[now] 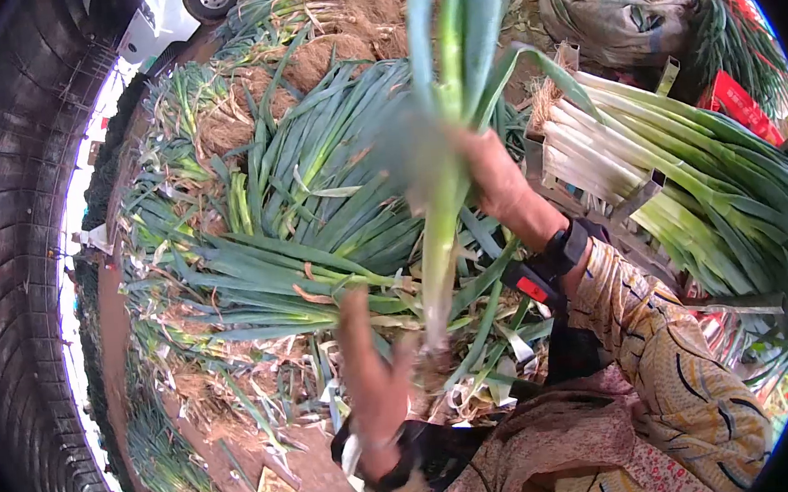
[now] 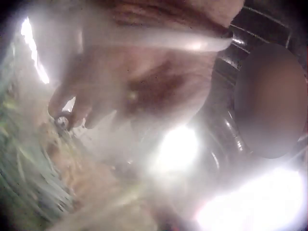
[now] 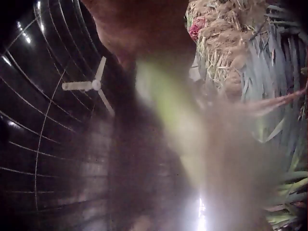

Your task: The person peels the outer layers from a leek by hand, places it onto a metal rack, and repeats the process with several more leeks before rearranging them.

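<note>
In the head view my right hand point(image 1: 491, 177) grips a leek point(image 1: 441, 251) by its green upper shaft. The leek hangs nearly upright, with its leaves up and its pale root end down; it blurs in the right wrist view, where the green shaft point(image 3: 168, 101) comes out below the hand. My left hand point(image 1: 373, 379) is just left of the leek's root end, thumb apart and fingers straight, with nothing in it. A hazy left wrist view shows this hand point(image 2: 144, 86) with a white band across it.
A pile of untrimmed leeks point(image 1: 331, 167) lies ahead, with stripped leaves and soil around it. To the right, trimmed leeks point(image 1: 677, 156) are stacked in a metal rack point(image 1: 643, 194). Behind that stand a woven sack point(image 1: 622, 15) and a red-tied bundle point(image 1: 737, 38).
</note>
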Available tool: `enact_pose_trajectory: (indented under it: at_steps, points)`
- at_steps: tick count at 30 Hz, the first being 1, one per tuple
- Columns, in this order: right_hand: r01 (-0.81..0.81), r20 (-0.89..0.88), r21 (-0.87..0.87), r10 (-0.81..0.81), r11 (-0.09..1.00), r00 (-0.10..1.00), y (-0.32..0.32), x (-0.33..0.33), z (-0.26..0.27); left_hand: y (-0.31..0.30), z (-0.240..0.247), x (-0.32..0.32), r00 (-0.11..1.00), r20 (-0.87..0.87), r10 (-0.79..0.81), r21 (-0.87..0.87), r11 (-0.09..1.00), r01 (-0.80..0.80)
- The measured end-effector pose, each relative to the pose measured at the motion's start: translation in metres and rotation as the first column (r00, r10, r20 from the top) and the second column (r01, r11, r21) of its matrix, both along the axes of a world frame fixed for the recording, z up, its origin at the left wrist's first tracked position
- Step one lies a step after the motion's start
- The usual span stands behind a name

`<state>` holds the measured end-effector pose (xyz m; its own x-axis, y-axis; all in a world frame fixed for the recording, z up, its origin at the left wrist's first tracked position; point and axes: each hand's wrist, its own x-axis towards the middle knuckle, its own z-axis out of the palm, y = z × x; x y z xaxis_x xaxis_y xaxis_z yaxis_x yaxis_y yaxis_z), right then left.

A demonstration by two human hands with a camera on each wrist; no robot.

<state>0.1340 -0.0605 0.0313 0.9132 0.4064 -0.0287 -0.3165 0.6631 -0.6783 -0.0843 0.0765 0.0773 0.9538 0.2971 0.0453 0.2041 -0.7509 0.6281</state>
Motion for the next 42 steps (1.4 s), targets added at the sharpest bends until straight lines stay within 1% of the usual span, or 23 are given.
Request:
enact_pose_trajectory:
  at_steps: [1, 3, 4, 6, 9, 10, 12, 14, 19, 22, 24, 25, 26, 27, 29, 31, 33, 34, 35, 36, 38, 41, 42]
  points:
    - [-0.057, 0.04, -0.037, 0.058, 0.998, 0.997, 0.001, -0.003, -0.001, -0.007, -0.01, 0.031, 0.978, 0.151, -0.142, -0.013, 0.989, 0.146]
    - [-0.068, 0.208, -0.163, 0.102, 0.984, 0.973, 0.003, -0.005, -0.007, -0.022, -0.023, 0.087, 0.941, 0.315, -0.125, -0.1, 0.981, 0.163]
    - [-0.071, 0.281, -0.228, 0.136, 0.971, 0.95, 0.004, -0.005, -0.013, -0.025, -0.022, 0.113, 0.938, 0.342, -0.053, -0.258, 0.955, 0.148]
    - [-0.115, 0.358, -0.367, 0.254, 0.923, 0.898, 0.005, -0.003, -0.028, -0.016, -0.021, 0.155, 0.937, 0.35, 0.004, -0.565, 0.799, 0.207]
    - [-0.234, 0.361, -0.45, 0.415, 0.862, 0.835, 0.006, -0.005, -0.016, -0.003, -0.03, 0.174, 0.929, 0.345, 0.136, -0.821, 0.524, 0.228]
    - [-0.197, 0.343, -0.4, 0.345, 0.895, 0.874, 0.01, -0.009, -0.012, 0.0, -0.035, 0.173, 0.906, 0.384, 0.179, -0.789, 0.573, 0.221]
    - [-0.137, 0.291, -0.297, 0.226, 0.945, 0.93, 0.02, -0.02, -0.007, -0.002, -0.028, 0.169, 0.852, 0.421, 0.31, -0.85, 0.463, 0.252]
    - [-0.082, 0.231, -0.186, 0.125, 0.979, 0.965, 0.031, -0.027, -0.008, -0.003, -0.02, 0.165, 0.793, 0.455, 0.404, -0.856, 0.445, 0.264]
    - [-0.093, -0.007, 0.113, 0.094, 0.989, 0.996, 0.037, -0.038, 0.002, -0.001, -0.003, 0.141, 0.69, 0.455, 0.563, -0.862, 0.472, 0.184]
    - [-0.177, -0.012, -0.23, 0.179, 0.957, 0.984, 0.039, -0.045, -0.009, 0.015, 0.01, 0.112, 0.64, 0.412, 0.649, -0.87, 0.489, 0.065]
    - [-0.177, 0.23, -0.633, 0.402, 0.754, 0.886, 0.041, -0.064, -0.053, 0.029, 0.019, 0.094, 0.592, 0.386, 0.707, -0.88, 0.475, 0.006]
    - [-0.176, 0.276, -0.78, 0.582, 0.601, 0.765, 0.035, -0.067, -0.082, 0.048, 0.024, 0.082, 0.592, 0.377, 0.712, -0.906, 0.417, 0.075]
    - [-0.131, 0.276, -0.891, 0.747, 0.435, 0.605, 0.033, -0.07, -0.1, 0.051, 0.028, 0.072, 0.588, 0.413, 0.696, -0.883, 0.463, 0.073]
    - [-0.011, 0.076, -0.996, 0.89, 0.091, 0.45, 0.028, -0.071, -0.073, 0.054, 0.034, 0.062, 0.583, 0.454, 0.674, -0.854, 0.516, 0.069]
    - [0.204, -0.011, -0.975, 0.944, -0.083, 0.329, 0.022, -0.064, -0.039, 0.057, 0.038, 0.042, 0.577, 0.503, 0.644, -0.823, 0.56, 0.092]
    - [0.235, 0.281, -0.95, 0.892, 0.206, 0.354, 0.009, -0.062, -0.039, 0.054, 0.031, 0.029, 0.554, 0.487, 0.675, -0.828, 0.559, 0.046]
    - [0.305, 0.729, -0.683, 0.647, 0.664, 0.224, 0.029, -0.094, -0.008, 0.038, 0.029, 0.026, 0.547, 0.446, 0.708, -0.851, 0.524, 0.015]
    - [0.315, 0.765, -0.64, 0.622, 0.701, 0.169, 0.035, -0.115, 0.032, 0.03, 0.028, 0.026, 0.543, 0.45, 0.709, -0.854, 0.519, 0.031]
    - [0.445, 0.707, -0.667, 0.696, 0.598, 0.125, 0.047, -0.127, 0.034, 0.023, 0.026, 0.024, 0.539, 0.454, 0.71, -0.857, 0.514, 0.045]
    - [0.522, 0.726, -0.615, 0.683, 0.59, 0.083, 0.053, -0.129, 0.037, 0.019, 0.026, 0.022, 0.532, 0.46, 0.711, -0.858, 0.51, 0.061]
    - [0.457, 0.748, -0.611, 0.66, 0.646, 0.067, 0.058, -0.135, 0.024, 0.018, 0.027, 0.017, 0.514, 0.433, 0.741, -0.874, 0.485, 0.036]
    - [0.482, 0.693, -0.553, 0.696, 0.68, -0.188, 0.057, -0.164, 0.0, 0.02, 0.019, 0.017, 0.447, 0.496, 0.744, -0.841, 0.54, 0.036]
    - [0.348, 0.702, -0.602, 0.684, 0.719, -0.197, 0.051, -0.175, -0.007, 0.02, 0.021, 0.017, 0.437, 0.489, 0.755, -0.847, 0.53, 0.033]
